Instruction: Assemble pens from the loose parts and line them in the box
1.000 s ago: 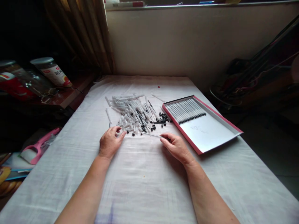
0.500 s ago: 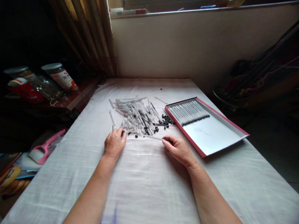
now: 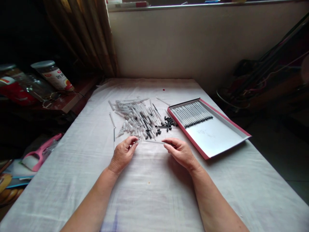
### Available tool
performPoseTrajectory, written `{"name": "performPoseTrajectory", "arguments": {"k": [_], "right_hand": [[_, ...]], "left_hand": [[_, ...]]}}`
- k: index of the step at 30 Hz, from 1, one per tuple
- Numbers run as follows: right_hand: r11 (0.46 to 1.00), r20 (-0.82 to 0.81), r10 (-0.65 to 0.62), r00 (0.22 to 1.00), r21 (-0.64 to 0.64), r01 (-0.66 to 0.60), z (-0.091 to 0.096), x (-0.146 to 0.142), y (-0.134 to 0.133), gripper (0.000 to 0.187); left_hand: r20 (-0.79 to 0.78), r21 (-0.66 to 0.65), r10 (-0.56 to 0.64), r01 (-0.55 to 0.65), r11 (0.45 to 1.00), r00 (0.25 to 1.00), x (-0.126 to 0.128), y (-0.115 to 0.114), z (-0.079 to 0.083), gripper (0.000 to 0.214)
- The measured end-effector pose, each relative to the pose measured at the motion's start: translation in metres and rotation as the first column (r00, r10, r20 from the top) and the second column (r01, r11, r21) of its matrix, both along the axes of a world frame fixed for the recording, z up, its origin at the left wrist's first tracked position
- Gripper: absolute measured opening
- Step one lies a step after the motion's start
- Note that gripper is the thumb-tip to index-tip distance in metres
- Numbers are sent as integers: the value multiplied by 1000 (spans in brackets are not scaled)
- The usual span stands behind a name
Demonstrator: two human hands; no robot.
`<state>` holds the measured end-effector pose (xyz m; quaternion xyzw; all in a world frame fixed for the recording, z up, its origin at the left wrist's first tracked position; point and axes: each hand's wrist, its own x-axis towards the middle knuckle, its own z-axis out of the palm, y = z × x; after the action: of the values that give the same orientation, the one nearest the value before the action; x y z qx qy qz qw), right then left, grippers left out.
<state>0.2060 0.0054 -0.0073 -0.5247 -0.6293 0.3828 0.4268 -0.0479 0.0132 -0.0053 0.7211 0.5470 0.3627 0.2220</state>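
My right hand (image 3: 180,151) is closed around one end of a slim clear pen barrel (image 3: 153,141), which points left above the cloth. My left hand (image 3: 125,151) faces it with thumb and forefinger pinched; a small black plug (image 3: 138,140) shows at the fingertips, partly hidden. A narrow gap separates that pinch from the barrel's free end. Just beyond both hands lies a heap of clear pen parts and caps (image 3: 135,116), mixed with dark refills. Loose black plugs (image 3: 169,121) are scattered at the heap's right side.
On the right, a pink-edged box lid (image 3: 205,154) holds a row of pens (image 3: 193,112) with black ends. A single thin pen part (image 3: 114,138) lies left of the heap. Jars (image 3: 54,77) and a pink-handled tool (image 3: 42,153) sit beyond the table's left edge.
My left hand has moved right from the heap's near edge and closed into a pinch close to the barrel. My right hand still holds the barrel. The view has shifted slightly.
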Motion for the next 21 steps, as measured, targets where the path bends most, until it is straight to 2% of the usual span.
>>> {"name": "performPoseTrajectory", "arguments": {"k": [4,8,13,21], "right_hand": [[1000,-34,-21,999,2,21,0,4,1,26],[1000,-16,9,1000,-1,-9,1,5,1,24],[999,18,41,999,3,-41,2,2,0,21],[981,139,192,972,-37,-189,3,4,-3,22]], "left_hand": [[-7,-11,9,-9,1000,1000,-1,1,0,19],[-39,0,-4,4,1000,999,-1,1,-1,19],[-49,32,-60,62,998,997,1,-1,-3,17],[-17,-15,-156,155,988,988,7,-5,-7,23]]}}
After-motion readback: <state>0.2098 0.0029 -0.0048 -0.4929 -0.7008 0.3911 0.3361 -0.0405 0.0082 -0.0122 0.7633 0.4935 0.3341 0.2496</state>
